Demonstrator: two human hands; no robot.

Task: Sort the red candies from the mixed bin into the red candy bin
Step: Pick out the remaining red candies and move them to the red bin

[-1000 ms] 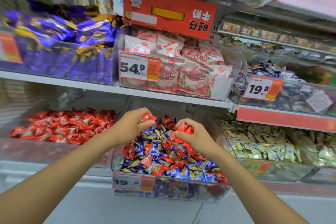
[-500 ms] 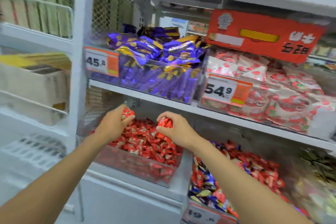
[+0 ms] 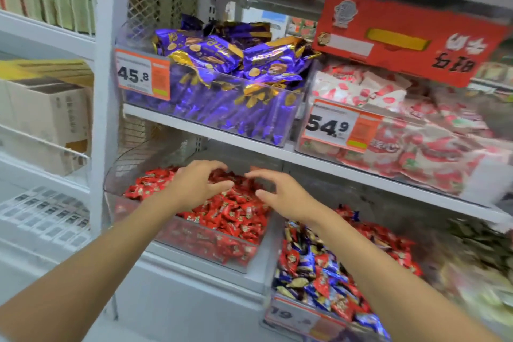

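A clear bin (image 3: 194, 241) full of red candies (image 3: 233, 216) sits on the lower shelf at centre. Both of my hands hover just over its pile. My left hand (image 3: 198, 184) has its fingers spread and loosely bent, holding nothing. My right hand (image 3: 280, 194) is beside it, fingers also spread and empty. The mixed bin (image 3: 305, 316) with red and blue candies (image 3: 319, 275) stands to the right, under my right forearm.
On the shelf above stand a bin of purple packets (image 3: 222, 86) with a 45.8 price tag and a bin of strawberry-print packets (image 3: 402, 130) tagged 54.9. A red sign (image 3: 402, 39) hangs above. Wire racks with boxes (image 3: 47, 111) fill the left.
My hands carried red candies from the mixed bin leftward to the red bin. Half a second ago each held candies; now both have spread their fingers and hold nothing.
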